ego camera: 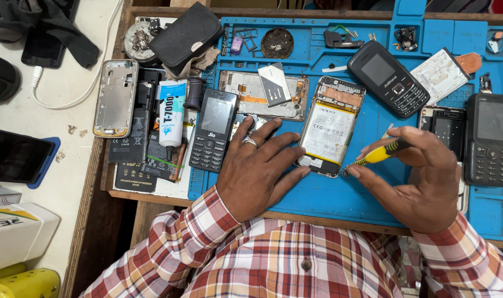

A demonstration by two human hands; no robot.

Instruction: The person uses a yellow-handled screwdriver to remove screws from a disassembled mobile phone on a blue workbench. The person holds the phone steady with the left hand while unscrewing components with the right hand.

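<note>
Both our hands work the opened phone (329, 132) on the blue mat (339, 198): left hand (257, 168) lies flat, fingers spread beside it to steady it, while right hand (419, 176) pinches a yellow screwdriver (379, 155), tip at its lower corner.

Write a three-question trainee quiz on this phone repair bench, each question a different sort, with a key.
1. True or false: the right hand holds a yellow-handled screwdriver with its tip at the lower corner of the opened smartphone.
2. What does the left hand do? A) lifts the glue tube B) rests flat on the blue mat, fingers against the smartphone's edge C) holds tweezers
3. Fill in: on the mat just left of the left hand lies a black ____ phone.

Key: 1 true; 2 B; 3 keypad
</note>
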